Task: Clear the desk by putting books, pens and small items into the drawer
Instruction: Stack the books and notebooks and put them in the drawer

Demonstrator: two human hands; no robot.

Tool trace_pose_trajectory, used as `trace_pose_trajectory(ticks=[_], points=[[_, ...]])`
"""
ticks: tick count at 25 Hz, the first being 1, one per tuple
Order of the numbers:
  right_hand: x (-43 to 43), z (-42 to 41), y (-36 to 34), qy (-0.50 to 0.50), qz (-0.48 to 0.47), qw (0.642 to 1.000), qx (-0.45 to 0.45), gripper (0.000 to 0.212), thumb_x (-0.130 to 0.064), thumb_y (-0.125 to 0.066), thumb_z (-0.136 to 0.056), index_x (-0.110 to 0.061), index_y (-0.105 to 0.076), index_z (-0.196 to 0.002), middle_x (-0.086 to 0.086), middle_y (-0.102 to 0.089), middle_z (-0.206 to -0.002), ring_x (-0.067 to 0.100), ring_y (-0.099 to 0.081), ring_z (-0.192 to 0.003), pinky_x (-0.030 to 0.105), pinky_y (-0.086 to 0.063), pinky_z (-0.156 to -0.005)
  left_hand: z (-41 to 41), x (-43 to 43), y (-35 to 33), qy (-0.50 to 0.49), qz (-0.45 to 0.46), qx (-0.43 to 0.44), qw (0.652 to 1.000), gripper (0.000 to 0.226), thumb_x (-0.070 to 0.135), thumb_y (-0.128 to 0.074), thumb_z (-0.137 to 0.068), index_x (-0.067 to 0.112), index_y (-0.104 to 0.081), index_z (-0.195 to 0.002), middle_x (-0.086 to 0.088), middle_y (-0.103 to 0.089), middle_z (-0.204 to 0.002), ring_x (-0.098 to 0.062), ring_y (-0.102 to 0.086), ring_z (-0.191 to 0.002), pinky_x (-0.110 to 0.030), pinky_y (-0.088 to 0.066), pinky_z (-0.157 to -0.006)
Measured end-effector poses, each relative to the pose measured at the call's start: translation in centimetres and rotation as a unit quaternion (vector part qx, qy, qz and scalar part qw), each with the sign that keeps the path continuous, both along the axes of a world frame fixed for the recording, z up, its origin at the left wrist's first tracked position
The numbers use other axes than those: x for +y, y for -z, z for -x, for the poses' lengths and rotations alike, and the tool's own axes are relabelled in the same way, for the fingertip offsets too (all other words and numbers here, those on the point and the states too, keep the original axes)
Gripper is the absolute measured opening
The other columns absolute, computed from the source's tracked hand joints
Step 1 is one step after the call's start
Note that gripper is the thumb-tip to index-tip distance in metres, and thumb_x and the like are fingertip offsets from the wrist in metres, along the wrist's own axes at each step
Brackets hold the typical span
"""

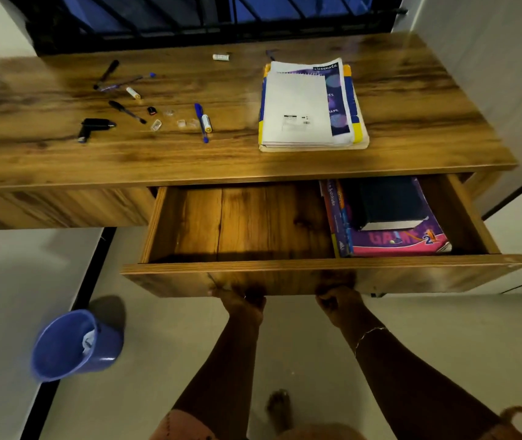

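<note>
Left hand (242, 300), right hand (337, 298) hold drawer (412, 274); notebook (335, 87) reads "classmate" (book (396, 242), perhaps "GAME").

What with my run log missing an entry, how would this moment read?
drawer open, books inside right | left hand, right hand grip drawer front | book stack, pens on desk

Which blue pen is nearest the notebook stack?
The blue pen beside the white yellow-ended marker; the other blue pen lies farther left, by the black marker.
</note>
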State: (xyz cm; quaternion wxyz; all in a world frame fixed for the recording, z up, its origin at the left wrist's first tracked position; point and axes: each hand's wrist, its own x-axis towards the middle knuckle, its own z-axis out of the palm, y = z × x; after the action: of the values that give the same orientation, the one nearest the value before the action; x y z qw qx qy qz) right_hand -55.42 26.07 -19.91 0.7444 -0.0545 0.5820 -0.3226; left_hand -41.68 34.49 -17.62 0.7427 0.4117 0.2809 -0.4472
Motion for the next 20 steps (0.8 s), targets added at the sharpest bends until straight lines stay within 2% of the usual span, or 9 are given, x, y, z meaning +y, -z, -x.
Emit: trace_pose_trajectory(ticks=[2, 4, 6, 9, 13, 15, 17, 19, 20], points=[[1.6, 0.6, -0.5, 0.000, 0.013, 1.000, 0.003, 0.042, 0.024, -0.024, -0.081, -0.011, -0.047, -0.078, 0.014, -0.054, -0.101, 0.021, -0.049, -0.071, 0.026, -0.054, -0.067, 0.3, 1.2, -0.1, 0.017, -0.021, -0.005, 1.000, 0.079, 0.068, -0.013, -0.089, 0.016, -0.024, -0.147, -0.015, -0.036, -0.147, -0.037, -0.036, -0.134, -0.049, -0.032, -0.107], [3.1, 1.1, -0.9, 0.011, 0.014, 1.000, 0.019, 0.043, 0.025, -0.024, -0.080, -0.012, -0.047, -0.077, 0.022, -0.050, -0.123, 0.023, -0.047, -0.070, 0.036, -0.046, -0.089, 0.7, 2.3, -0.3, 0.053, -0.082, -0.011, 0.995, 0.075, 0.063, -0.009, -0.092, 0.013, -0.026, -0.146, -0.013, -0.033, -0.150, -0.033, -0.033, -0.137, -0.045, -0.032, -0.108], [4.6, 1.8, -0.9, 0.018, 0.011, 0.999, 0.031, 0.045, 0.026, -0.025, -0.080, -0.013, -0.048, -0.080, 0.025, -0.045, -0.135, 0.023, -0.047, -0.069, 0.040, -0.044, -0.093, 1.8, 3.7, -0.4, 0.033, -0.055, -0.004, 0.998, 0.077, 0.066, -0.011, -0.091, 0.014, -0.026, -0.145, -0.014, -0.035, -0.148, -0.035, -0.035, -0.136, -0.047, -0.036, -0.103], [6.7, 3.0, -0.3, 0.023, -0.001, 0.999, 0.034, 0.045, 0.025, -0.028, -0.081, -0.014, -0.050, -0.089, 0.023, -0.050, -0.121, 0.023, -0.048, -0.070, 0.039, -0.045, -0.086, 3.6, 6.0, -0.8, -0.035, 0.024, 0.015, 0.999, 0.083, 0.074, -0.015, -0.085, 0.017, -0.026, -0.145, -0.013, -0.039, -0.145, -0.036, -0.040, -0.131, -0.045, -0.038, -0.095], [8.9, 4.7, 0.0, 0.005, -0.005, 1.000, 0.030, 0.043, 0.023, -0.031, -0.081, -0.015, -0.050, -0.082, 0.011, -0.053, -0.087, 0.024, -0.049, -0.071, 0.036, -0.045, -0.078, 5.0, 8.1, -0.5, -0.034, 0.032, -0.002, 0.999, 0.084, 0.073, -0.013, -0.086, 0.016, -0.022, -0.147, -0.015, -0.036, -0.147, -0.037, -0.039, -0.130, -0.046, -0.036, -0.099], [9.6, 5.2, -0.3, 0.000, -0.005, 0.999, 0.032, 0.042, 0.024, -0.031, -0.081, -0.015, -0.048, -0.077, 0.010, -0.050, -0.077, 0.024, -0.047, -0.068, 0.033, -0.044, -0.070, 5.5, 8.8, -0.2, -0.031, 0.016, 0.009, 0.999, 0.084, 0.072, -0.013, -0.087, 0.016, -0.020, -0.148, -0.016, -0.033, -0.148, -0.039, -0.035, -0.134, -0.049, -0.033, -0.105], [10.0, 5.5, -0.8, -0.021, 0.002, 0.999, 0.047, 0.038, 0.023, -0.033, -0.081, -0.012, -0.046, -0.073, 0.012, -0.046, -0.070, 0.024, -0.043, -0.061, 0.028, -0.039, -0.056, 5.9, 9.1, 0.0, -0.011, -0.027, -0.005, 1.000, 0.081, 0.069, -0.011, -0.089, 0.014, -0.018, -0.148, -0.016, -0.029, -0.150, -0.038, -0.031, -0.136, -0.050, -0.023, -0.112], [10.3, 5.5, -1.2, -0.074, 0.016, 0.994, 0.079, 0.033, 0.020, -0.038, -0.082, -0.009, -0.043, -0.069, 0.012, -0.041, -0.064, 0.022, -0.039, -0.053, 0.020, -0.037, -0.042, 6.5, 9.4, -0.6, 0.020, -0.084, -0.033, 0.996, 0.076, 0.063, -0.011, -0.093, 0.012, -0.020, -0.148, -0.016, -0.030, -0.150, -0.035, -0.033, -0.136, -0.049, -0.017, -0.114], [10.3, 5.4, -1.5, -0.109, 0.025, 0.989, 0.099, 0.030, 0.018, -0.041, -0.082, -0.008, -0.041, -0.067, 0.011, -0.040, -0.062, 0.021, -0.039, -0.049, 0.017, -0.034, -0.038, 6.8, 9.4, -1.2, 0.034, -0.109, -0.047, 0.992, 0.073, 0.060, -0.012, -0.094, 0.010, -0.022, -0.147, -0.017, -0.033, -0.148, -0.035, -0.034, -0.135, -0.048, -0.019, -0.114]])
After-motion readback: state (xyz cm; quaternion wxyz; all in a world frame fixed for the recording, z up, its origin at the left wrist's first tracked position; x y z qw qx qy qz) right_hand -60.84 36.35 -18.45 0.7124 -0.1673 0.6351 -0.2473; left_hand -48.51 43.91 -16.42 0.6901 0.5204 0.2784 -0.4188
